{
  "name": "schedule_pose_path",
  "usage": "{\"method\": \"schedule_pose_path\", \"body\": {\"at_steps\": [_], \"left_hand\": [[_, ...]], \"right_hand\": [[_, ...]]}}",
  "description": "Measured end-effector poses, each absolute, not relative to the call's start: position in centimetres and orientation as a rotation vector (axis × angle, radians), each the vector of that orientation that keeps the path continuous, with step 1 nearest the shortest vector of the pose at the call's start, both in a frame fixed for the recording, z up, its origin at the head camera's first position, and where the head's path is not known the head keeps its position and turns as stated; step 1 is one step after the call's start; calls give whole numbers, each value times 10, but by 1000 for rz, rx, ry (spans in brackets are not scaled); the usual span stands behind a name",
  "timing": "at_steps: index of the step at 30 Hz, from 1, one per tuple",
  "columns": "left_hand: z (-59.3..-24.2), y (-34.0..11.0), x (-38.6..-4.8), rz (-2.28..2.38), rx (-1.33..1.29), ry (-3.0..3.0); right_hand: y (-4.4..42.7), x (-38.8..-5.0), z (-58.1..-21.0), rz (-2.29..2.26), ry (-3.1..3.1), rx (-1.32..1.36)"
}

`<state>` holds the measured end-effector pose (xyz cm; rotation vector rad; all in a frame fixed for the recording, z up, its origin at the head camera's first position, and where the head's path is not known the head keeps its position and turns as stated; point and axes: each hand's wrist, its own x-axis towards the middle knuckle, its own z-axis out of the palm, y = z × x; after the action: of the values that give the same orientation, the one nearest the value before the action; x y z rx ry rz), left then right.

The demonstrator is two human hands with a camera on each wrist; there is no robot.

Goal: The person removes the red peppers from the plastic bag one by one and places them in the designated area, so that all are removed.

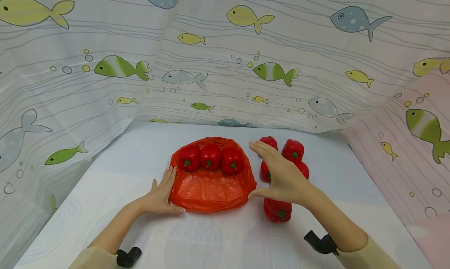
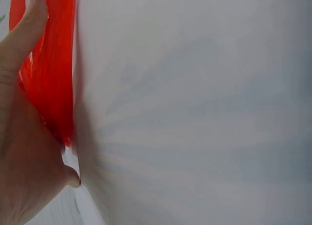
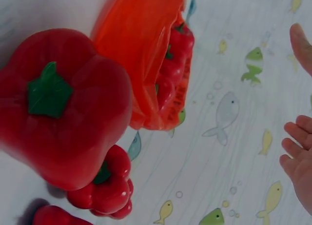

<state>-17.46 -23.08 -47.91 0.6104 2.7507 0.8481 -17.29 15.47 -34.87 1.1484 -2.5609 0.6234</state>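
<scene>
An orange-red plastic bag (image 1: 211,189) lies opened out on the table, its rim rolled into a ring. Three red peppers (image 1: 211,156) with green stems sit side by side in its far part. My left hand (image 1: 159,195) rests at the bag's left edge, fingers straight and spread; the left wrist view shows the thumb (image 2: 29,27) against the red plastic (image 2: 56,78). At the bag's right side my right hand (image 1: 284,177) is raised with fingers extended and the thumb apart, holding nothing. In the right wrist view that hand (image 3: 302,156) shows only at the right edge.
Right of the bag, several more red peppers stand on the white table (image 1: 116,183), one (image 1: 277,210) nearer the front and others (image 1: 293,150) behind, partly hidden by my right hand. A fish-patterned cloth (image 1: 218,58) hangs behind and at both sides.
</scene>
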Motion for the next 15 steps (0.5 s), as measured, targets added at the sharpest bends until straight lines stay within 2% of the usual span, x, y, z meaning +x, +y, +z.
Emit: {"method": "schedule_pose_path", "body": {"at_steps": [15], "left_hand": [[-474, -231, -173, 858, 615, 2732]], "right_hand": [[132, -174, -338, 578, -2571, 1239]]}}
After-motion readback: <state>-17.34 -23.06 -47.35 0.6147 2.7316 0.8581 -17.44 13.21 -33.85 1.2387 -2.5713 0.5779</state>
